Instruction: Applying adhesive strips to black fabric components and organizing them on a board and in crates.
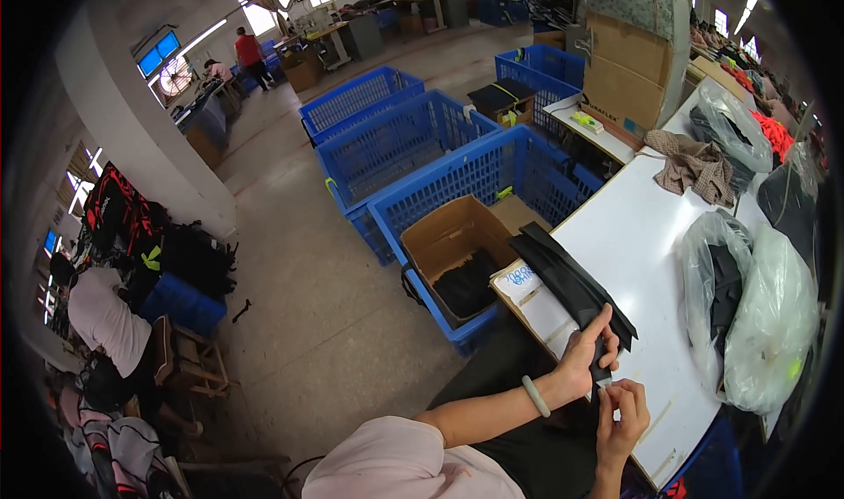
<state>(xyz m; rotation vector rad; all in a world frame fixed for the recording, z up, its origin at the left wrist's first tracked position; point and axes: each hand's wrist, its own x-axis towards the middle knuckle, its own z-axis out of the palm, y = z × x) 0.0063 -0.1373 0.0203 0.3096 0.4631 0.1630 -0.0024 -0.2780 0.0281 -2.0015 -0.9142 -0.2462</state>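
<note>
We count one stack of long black fabric strips [571, 284] on the white table [633, 235], our left hand [587, 351] gripping its near end, our right hand [622, 415] pinching the tip.

Left hand [587, 356], right hand [622, 411] grip black fabric strips [567, 279], white table [633, 235].

Clear plastic bags [763, 323] on white table [633, 235]; brown carton [457, 244] in blue crate [475, 178]
</note>
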